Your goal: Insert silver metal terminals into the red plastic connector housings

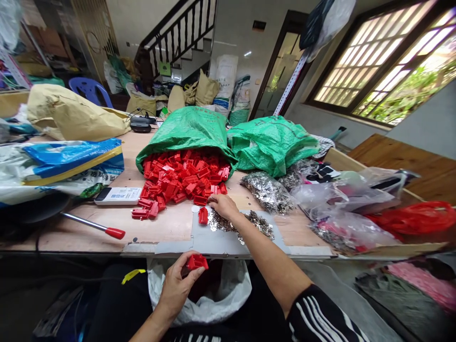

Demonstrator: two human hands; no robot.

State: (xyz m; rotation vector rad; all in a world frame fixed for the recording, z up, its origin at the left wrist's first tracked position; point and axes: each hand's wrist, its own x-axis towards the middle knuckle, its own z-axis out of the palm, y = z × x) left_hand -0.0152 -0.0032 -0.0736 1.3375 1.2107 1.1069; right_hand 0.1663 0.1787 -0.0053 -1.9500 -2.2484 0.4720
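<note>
My left hand (177,285) is closed round a small red plastic part (197,261), held over a white plastic bag (228,294) in my lap that has more red parts in it. My right hand (223,205) reaches across the wooden table (171,228), fingers curled down at the near edge of a heap of red plastic parts (183,178) spilling from a green sack (188,128). One red part (203,215) lies loose beside that hand, next to a scatter of small shiny metal pieces (245,222). What the fingertips pinch is hidden.
A second green sack (272,142), clear bags of metal pieces (267,190) and a red bag (416,218) lie on the right. A white remote-like device (119,195), a red-tipped metal rod (94,224), a blue-and-white sack (60,166) and a brown paper sack (71,114) lie on the left.
</note>
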